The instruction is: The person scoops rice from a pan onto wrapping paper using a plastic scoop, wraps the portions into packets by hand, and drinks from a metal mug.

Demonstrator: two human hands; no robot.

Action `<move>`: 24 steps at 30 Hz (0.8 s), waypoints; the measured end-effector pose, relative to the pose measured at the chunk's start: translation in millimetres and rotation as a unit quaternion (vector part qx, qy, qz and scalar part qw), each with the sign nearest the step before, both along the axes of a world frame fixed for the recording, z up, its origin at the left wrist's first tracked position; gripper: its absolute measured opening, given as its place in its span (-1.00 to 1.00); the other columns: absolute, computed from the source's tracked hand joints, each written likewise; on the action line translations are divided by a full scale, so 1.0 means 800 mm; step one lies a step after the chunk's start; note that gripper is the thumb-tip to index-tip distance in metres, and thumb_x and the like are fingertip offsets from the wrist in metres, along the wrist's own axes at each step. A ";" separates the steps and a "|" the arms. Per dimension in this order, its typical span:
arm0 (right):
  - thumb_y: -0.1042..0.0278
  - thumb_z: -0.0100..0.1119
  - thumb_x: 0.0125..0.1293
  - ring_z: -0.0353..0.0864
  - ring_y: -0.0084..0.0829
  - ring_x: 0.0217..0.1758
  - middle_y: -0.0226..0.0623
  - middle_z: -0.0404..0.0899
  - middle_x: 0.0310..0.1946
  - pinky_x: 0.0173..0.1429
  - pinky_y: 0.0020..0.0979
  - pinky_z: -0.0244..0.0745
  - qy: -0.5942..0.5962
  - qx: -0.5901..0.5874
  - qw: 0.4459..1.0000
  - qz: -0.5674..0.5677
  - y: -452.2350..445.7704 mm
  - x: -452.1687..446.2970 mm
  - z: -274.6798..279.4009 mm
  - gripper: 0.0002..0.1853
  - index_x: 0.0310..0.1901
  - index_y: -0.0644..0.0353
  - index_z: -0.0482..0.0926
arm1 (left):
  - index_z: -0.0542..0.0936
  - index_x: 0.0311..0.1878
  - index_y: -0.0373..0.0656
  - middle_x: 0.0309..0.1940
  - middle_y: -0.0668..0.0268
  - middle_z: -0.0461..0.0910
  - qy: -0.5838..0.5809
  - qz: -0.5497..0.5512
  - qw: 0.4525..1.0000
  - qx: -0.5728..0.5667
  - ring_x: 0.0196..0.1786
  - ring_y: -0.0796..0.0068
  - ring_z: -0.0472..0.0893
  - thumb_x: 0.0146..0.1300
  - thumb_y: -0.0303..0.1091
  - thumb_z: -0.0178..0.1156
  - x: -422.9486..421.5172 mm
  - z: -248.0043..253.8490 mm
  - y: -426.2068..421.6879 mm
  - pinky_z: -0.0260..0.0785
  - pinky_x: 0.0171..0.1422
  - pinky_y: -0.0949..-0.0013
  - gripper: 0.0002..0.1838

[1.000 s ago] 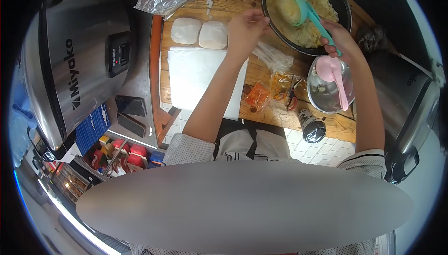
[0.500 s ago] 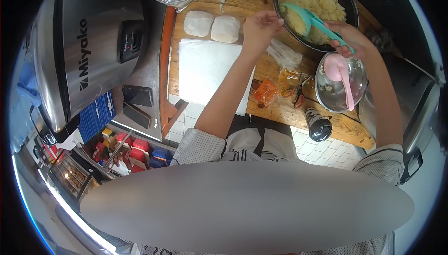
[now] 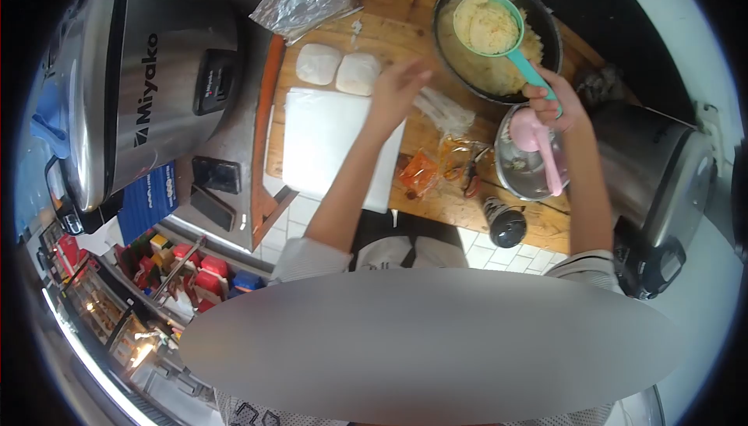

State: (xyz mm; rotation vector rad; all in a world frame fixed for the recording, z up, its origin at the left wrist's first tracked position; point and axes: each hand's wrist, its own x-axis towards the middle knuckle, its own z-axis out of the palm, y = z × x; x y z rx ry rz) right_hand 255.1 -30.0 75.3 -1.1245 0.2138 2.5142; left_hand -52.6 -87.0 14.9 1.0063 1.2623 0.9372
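My right hand is closed around the handle of a teal scoop. A rounded mound of yellowish rice fills its cup, held above the black pan, where more rice lies. My left hand holds nothing; its fingers are loosely apart, slightly blurred, over the wooden table left of the pan. Close to it are two white wrapped bundles, a stack of white paper sheets and a clear plastic bag. A pink scoop rests in a metal bowl below my right hand.
Orange packets, scissors and a black-lidded cup line the table's near edge. A foil bag lies at the back left. Beyond the table stand a silver Miyako appliance on the left and another silver appliance on the right.
The teal scoop, dipped into the rice before, is now raised and turned up with a full mound in it. My left hand has drawn back from the pan's rim. The view has shifted slightly.
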 end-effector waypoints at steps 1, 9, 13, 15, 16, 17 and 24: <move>-0.09 -0.23 0.45 0.12 -0.65 -0.84 -0.47 0.28 -0.65 -0.86 -0.62 0.06 0.057 -0.001 0.998 -0.026 -0.006 0.012 -0.012 -0.61 -0.33 0.06 0.36 | 0.51 0.11 -0.29 -0.11 0.21 0.63 -0.032 0.022 0.999 -0.013 -0.09 0.54 0.60 0.27 -0.28 0.22 -0.011 0.012 -0.020 0.44 -0.03 0.46 -0.60; 0.00 -0.30 0.49 0.11 -0.60 -0.86 -0.41 0.23 -0.68 -0.87 -0.58 0.02 0.226 0.075 0.969 -0.062 -0.119 -0.047 0.002 -0.63 -0.05 0.06 0.44 | 0.53 0.08 -0.28 -0.19 0.20 0.63 0.065 0.108 0.984 -0.125 -0.12 0.50 0.60 0.28 -0.44 0.17 -0.141 0.019 -0.230 0.44 -0.01 0.45 -0.69; 0.04 -0.23 0.48 0.10 -0.62 -0.85 -0.42 0.23 -0.69 -0.85 -0.61 -0.04 0.045 0.007 0.998 -0.035 -0.196 -0.134 0.013 -0.67 0.08 0.00 0.40 | 0.57 0.03 -0.22 -0.23 0.19 0.65 0.276 0.120 0.942 -0.149 -0.21 0.44 0.64 0.22 -0.40 0.22 -0.206 0.012 -0.281 0.49 -0.10 0.41 -0.70; 0.04 -0.20 0.47 0.09 -0.63 -0.85 -0.44 0.23 -0.70 -0.84 -0.63 -0.06 -0.076 0.028 0.997 -0.009 -0.224 -0.180 0.017 -0.67 0.12 -0.04 0.40 | 0.54 0.06 -0.24 -0.22 0.15 0.63 0.308 0.110 0.940 -0.098 -0.17 0.34 0.64 0.12 -0.41 0.29 -0.241 -0.017 -0.292 0.51 -0.09 0.37 -0.60; 0.03 -0.19 0.46 0.08 -0.64 -0.86 -0.46 0.24 -0.71 -0.84 -0.65 -0.07 -0.129 0.068 0.989 0.002 -0.239 -0.206 0.018 -0.68 0.10 -0.06 0.41 | 0.52 0.07 -0.24 -0.21 0.14 0.62 0.322 0.100 0.939 -0.059 -0.15 0.32 0.63 0.09 -0.40 0.31 -0.253 -0.027 -0.290 0.52 -0.10 0.36 -0.57; 0.01 -0.17 0.46 0.06 -0.64 -0.87 -0.48 0.24 -0.71 -0.83 -0.66 -0.08 -0.184 0.106 0.977 0.013 -0.252 -0.227 0.017 -0.68 0.09 -0.08 0.42 | 0.51 0.08 -0.23 -0.19 0.13 0.61 0.333 0.090 0.938 -0.021 -0.12 0.31 0.63 0.06 -0.40 0.33 -0.264 -0.037 -0.288 0.52 -0.11 0.35 -0.53; 0.34 0.07 0.26 0.50 -0.26 -0.49 -0.25 0.39 -0.54 -0.43 -0.21 0.44 -0.587 0.637 0.402 0.295 -0.338 -0.342 -0.120 -0.43 0.32 -0.29 0.32 | 0.16 0.41 -0.09 0.39 0.25 0.17 0.461 -0.195 0.848 0.174 0.44 0.18 0.14 -0.45 -0.01 0.55 -0.307 -0.050 -0.216 -0.08 0.47 -0.06 0.23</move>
